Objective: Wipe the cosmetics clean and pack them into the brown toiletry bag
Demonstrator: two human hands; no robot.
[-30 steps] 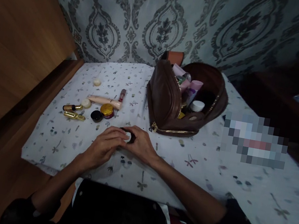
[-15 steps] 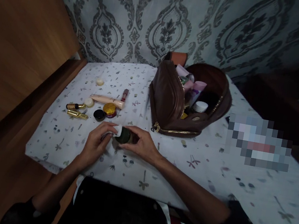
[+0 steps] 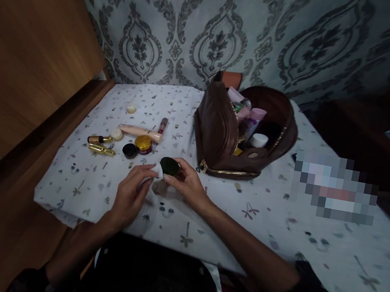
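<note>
My right hand (image 3: 189, 181) grips a dark green jar (image 3: 169, 166) by its side, with a flat round face turned up toward me. Pinched in my left hand (image 3: 134, 188) is a white wipe (image 3: 157, 171), which touches the jar's near left edge. Both hands are just above the table. Close by on the left lie a small black jar (image 3: 130, 150), a gold-lidded jar (image 3: 143, 144) and a long beige tube (image 3: 140, 132).
An unzipped brown cosmetic bag (image 3: 221, 125) holding tubes and a white-lidded jar (image 3: 259, 140) stands behind my right hand. Gold tubes (image 3: 101, 149), pale round pots (image 3: 131, 109) and a small reddish tube (image 3: 163, 125) lie left on the patterned tablecloth (image 3: 104, 190). A wooden cabinet (image 3: 26, 51) borders the left.
The dark green jar has tipped so its round face shows more, and it has moved slightly up and right. The wipe has shifted from its left side to its lower left edge.
</note>
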